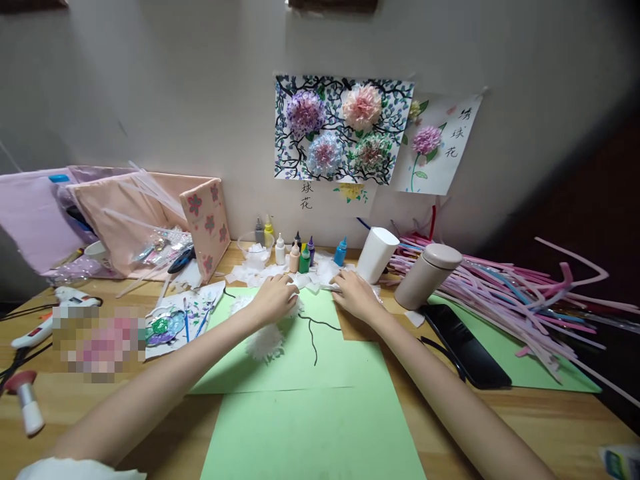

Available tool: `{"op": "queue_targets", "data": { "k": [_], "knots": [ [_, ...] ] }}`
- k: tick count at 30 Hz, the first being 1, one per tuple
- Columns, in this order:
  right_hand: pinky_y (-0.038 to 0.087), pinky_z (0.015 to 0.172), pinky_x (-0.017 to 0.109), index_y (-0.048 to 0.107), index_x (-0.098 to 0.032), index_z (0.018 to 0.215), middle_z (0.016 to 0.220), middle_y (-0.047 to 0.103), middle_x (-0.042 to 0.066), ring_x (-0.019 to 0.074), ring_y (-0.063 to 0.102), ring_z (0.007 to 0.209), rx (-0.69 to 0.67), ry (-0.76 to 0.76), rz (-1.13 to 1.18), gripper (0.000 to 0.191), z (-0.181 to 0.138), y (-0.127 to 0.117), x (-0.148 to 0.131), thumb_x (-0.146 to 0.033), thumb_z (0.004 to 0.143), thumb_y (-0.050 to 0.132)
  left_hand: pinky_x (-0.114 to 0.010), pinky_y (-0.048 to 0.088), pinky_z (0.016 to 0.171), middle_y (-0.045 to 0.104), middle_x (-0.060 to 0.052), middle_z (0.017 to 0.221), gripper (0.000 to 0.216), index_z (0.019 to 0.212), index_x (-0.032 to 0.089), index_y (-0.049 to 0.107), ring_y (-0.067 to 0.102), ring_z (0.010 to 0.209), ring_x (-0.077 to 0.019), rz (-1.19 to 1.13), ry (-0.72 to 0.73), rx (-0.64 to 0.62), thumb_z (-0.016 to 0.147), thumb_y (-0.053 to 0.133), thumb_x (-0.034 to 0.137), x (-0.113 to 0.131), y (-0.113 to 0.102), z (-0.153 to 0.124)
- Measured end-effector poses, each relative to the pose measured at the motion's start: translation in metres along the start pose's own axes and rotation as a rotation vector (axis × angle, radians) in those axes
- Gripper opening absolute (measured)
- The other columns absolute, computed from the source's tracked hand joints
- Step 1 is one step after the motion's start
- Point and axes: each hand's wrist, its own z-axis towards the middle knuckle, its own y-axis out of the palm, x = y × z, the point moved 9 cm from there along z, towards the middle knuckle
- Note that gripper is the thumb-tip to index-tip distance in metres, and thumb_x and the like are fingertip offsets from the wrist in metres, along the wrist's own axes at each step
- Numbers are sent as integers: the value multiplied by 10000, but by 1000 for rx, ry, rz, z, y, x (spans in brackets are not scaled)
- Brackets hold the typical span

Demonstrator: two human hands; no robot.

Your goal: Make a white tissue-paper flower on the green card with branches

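Observation:
Both my arms reach forward over a light green paper sheet (pixel 300 360) with black branch lines drawn on it. My left hand (pixel 274 298) rests closed on white tissue pieces (pixel 305 280) at the sheet's far edge, fingers curled over them. My right hand (pixel 355 293) lies beside it, fingers pinching another bit of white tissue. A fluffy white tissue flower (pixel 265 343) lies on the green sheet under my left forearm.
Small paint bottles (pixel 300 253) and a plastic bowl (pixel 255 248) stand at the back. A white paper cup (pixel 377 255), beige flask (pixel 427 275), black phone (pixel 465 347) and a pile of pipe cleaners (pixel 510 293) sit right. A paint palette (pixel 173 323), glue gun (pixel 45 320) and pink boxes (pixel 150 220) sit left.

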Motion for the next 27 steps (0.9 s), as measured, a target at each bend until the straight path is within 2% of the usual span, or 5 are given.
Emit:
{"op": "queue_targets", "data": {
  "k": [3, 7, 13, 18, 27],
  "knots": [
    [408, 770, 312, 624, -186, 852, 913, 619, 68, 221, 538, 895, 15, -16, 29, 69, -8, -6, -3, -201, 833, 559, -373, 393, 863, 602, -95, 1067, 258, 989, 186, 646, 527, 1028, -248, 27, -25, -11, 873, 429, 263, -6, 3, 5],
    [411, 728, 312, 572, -196, 653, 774, 625, 50, 216, 545, 812, 40, -57, 120, 251, -16, -21, -14, -273, 885, 511, -365, 402, 845, 611, -97, 1032, 263, 968, 169, 641, 543, 983, -241, 64, -102, 15, 884, 414, 273, -26, -8, -6],
    [389, 632, 276, 542, -195, 684, 725, 608, 40, 188, 556, 718, 25, -32, 222, 304, -24, -41, -22, -283, 936, 395, -377, 406, 851, 594, -125, 1058, 274, 996, 143, 624, 530, 1020, -254, 96, -184, 54, 897, 388, 243, -58, -35, -23],
    [391, 620, 255, 586, -199, 812, 798, 655, 40, 179, 594, 723, -13, 94, 278, 240, -51, -43, 8, -260, 924, 383, -368, 420, 846, 600, -98, 1074, 265, 978, 164, 631, 532, 1005, -233, 26, -30, 74, 895, 386, 220, -24, -33, -18],
    [390, 625, 254, 613, -201, 825, 815, 662, 29, 176, 598, 757, -54, 147, 266, 143, -86, -27, 27, -185, 859, 475, -413, 397, 911, 577, -103, 1197, 260, 1006, 188, 642, 513, 1092, -245, -26, 227, 32, 902, 416, 263, 61, 8, 12]
  ]
}}
